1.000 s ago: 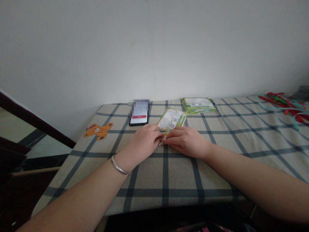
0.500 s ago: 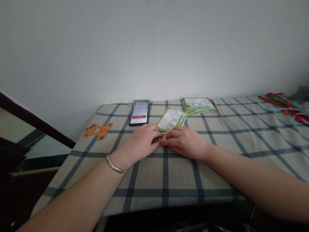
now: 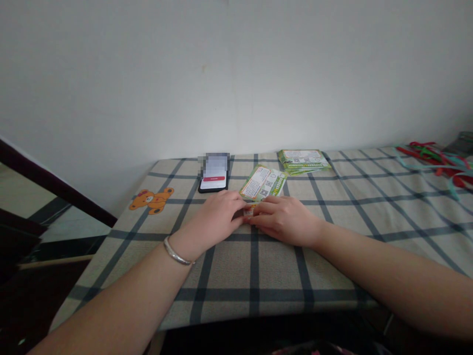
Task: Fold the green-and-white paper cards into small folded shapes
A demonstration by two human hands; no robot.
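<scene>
My table (image 3: 229,276) stands against a plain pale wall (image 3: 236,79) with 1 small brownish mark, its cream cloth crossed by dark blue-grey checks and wrinkled toward the right. Between my 2 hands, near the middle, lies a small printed paper (image 3: 248,211); my left hand (image 3: 212,217) and right hand (image 3: 286,221) are half-curled, fingertips pinching its opposite ends. Its print is too small to read. Just beyond, a green-edged card (image 3: 263,182) shows 2 square codes and illegible lines, and a stack of similar cards (image 3: 303,159) sits by the wall. The phone (image 3: 213,183) screen is partly pixelated, its red button unreadable.
</scene>
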